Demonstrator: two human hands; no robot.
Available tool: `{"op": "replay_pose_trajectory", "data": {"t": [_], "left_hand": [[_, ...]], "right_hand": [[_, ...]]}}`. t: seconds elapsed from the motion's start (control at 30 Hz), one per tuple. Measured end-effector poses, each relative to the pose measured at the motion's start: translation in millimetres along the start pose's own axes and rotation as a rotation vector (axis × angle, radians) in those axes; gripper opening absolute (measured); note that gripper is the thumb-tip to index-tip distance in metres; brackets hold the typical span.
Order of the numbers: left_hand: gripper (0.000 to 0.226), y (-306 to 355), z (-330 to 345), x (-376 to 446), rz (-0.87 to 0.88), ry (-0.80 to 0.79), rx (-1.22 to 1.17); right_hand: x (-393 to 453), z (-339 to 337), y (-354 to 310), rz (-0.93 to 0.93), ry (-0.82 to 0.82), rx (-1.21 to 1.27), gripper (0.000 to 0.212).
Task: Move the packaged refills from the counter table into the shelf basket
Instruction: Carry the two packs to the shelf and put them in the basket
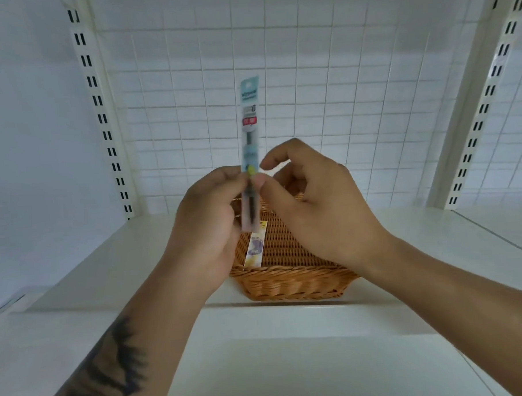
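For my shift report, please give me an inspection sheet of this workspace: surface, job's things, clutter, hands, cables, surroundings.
Surface: white shelf carrying a wicker basket.
Job's things: one packaged refill held upright above the basket; another packaged refill leaning inside the basket.
Clutter: nothing seen.
Hands: left hand grips the upright refill; right hand touches it with the thumb, other fingers curled.
Cables: nothing seen.
Surroundings: white grid back panel; slotted shelf uprights on both sides.

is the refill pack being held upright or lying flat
Upright: the refill pack stands vertically above the basket, its header card topmost, pinched by the left hand and right hand.
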State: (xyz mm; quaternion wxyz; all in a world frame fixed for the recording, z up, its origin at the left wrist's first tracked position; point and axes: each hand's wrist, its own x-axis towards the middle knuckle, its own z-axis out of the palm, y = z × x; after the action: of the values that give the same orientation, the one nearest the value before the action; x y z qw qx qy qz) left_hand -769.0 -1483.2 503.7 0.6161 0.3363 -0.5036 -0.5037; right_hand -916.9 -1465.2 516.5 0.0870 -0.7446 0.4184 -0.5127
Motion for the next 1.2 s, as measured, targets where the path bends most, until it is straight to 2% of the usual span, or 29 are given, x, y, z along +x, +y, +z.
{"op": "replay_pose_trajectory", "data": {"t": [0.13,0.2,0.27,0.33,0.43,0.5,0.6,0.7,0.9,1.03,1.2], "left_hand": [[0.021,3,2,-8,0.037,-0.054,0.118],[0.018,3,-3,-9,0.089,-0.041,0.329],[0.021,-1,-12,-10,0.164,-0.003,0.626],[0.042,-9,-27,-15,0.213,0.003,0.863],[0.071,-27,-47,-37,0.249,-0.098,0.975],[0.085,-40,-55,-50,0.248,-0.158,1.028],[0.094,-51,-59,-57,0.264,-0.164,1.087],[0.090,-54,-60,-56,0.294,-0.155,1.085],[0.083,-62,-64,-54,0.382,-0.143,1.094],[0.080,-69,-69,-50,0.435,-0.147,1.114],[0.082,-70,-71,-50,0.440,-0.167,1.171]], "right_hand": [[1,-1,0,0.026,0.051,0.045,0.017],[5,-3,3,0.084,0.004,0.027,0.016],[10,-4,7,0.219,-0.054,0.009,0.011],[15,-3,13,0.404,-0.182,-0.006,0.005],[21,6,21,0.592,-0.438,-0.117,0.010],[24,16,27,0.655,-0.507,-0.158,0.014],[28,30,35,0.733,-0.550,-0.190,0.018],[32,36,39,0.728,-0.614,-0.290,0.021],[33,49,35,0.557,-0.765,-0.606,0.018],[35,51,34,0.570,-0.766,-0.600,0.013],[30,40,19,0.490,-0.648,-0.640,0.016]]}}
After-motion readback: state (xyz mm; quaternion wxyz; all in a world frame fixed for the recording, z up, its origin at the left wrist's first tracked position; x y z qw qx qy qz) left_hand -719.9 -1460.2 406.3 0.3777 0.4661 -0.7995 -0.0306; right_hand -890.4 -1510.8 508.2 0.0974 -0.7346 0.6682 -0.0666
